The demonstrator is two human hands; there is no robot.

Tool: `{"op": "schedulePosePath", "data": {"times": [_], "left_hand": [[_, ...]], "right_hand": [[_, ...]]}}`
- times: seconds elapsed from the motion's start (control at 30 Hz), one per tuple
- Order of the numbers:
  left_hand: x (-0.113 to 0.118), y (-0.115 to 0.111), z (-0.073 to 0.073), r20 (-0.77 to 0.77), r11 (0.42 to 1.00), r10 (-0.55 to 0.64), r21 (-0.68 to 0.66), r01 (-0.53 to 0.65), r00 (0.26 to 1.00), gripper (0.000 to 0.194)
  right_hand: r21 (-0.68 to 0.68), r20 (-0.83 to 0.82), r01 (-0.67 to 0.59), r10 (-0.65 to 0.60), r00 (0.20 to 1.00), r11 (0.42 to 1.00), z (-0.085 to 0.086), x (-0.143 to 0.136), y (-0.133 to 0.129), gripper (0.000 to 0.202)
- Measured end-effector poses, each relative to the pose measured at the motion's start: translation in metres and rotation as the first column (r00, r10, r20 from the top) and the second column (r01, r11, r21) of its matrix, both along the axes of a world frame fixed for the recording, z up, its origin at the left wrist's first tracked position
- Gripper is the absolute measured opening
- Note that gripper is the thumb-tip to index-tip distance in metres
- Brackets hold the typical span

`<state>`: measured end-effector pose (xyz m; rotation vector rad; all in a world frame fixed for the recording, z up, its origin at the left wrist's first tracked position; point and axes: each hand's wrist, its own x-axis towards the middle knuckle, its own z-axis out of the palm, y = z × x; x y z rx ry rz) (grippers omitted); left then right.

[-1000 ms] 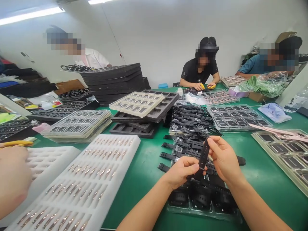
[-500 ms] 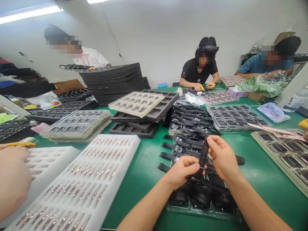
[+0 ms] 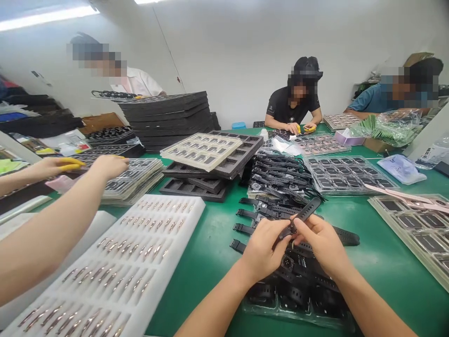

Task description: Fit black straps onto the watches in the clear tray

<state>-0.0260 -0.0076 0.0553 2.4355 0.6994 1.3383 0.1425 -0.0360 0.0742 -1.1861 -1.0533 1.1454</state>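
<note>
My left hand (image 3: 264,246) and my right hand (image 3: 320,241) meet over the green table (image 3: 379,262), both pinching one black watch strap (image 3: 304,212). The strap lies tilted, its free end pointing up and to the right. A small pale pin shows between my fingertips. Directly under my hands lies a pile of black watches and straps (image 3: 280,187) on clear plastic trays (image 3: 298,304).
A white foam tray of metal pieces (image 3: 133,257) lies to my left. A neighbour's arm (image 3: 52,224) reaches across it towards stacked clear trays (image 3: 133,180). Black foam trays (image 3: 168,114) stand behind. Trays of watch faces (image 3: 345,173) sit right. Three people work across the table.
The strap has tipped from nearly upright to slanting right, and my hands have drawn closer together. The neighbour's arm on the left has stretched forward over the white foam tray.
</note>
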Motion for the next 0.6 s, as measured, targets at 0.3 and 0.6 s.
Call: {"op": "schedulePosePath", "data": {"times": [0.3,0.6], "left_hand": [[-0.001,0.004,-0.006,-0.012,0.953,0.077,0.293,-0.07,0.997,0.028],[-0.001,0.004,-0.004,0.046,0.994,0.077,0.077,-0.08,0.996,0.024]], "right_hand": [[0.018,0.012,-0.026,0.025,1.0,1.0,-0.015,0.003,0.0,0.048],[0.181,0.332,-0.171,0.103,0.938,0.969,-0.01,0.004,-0.004,0.029]]}}
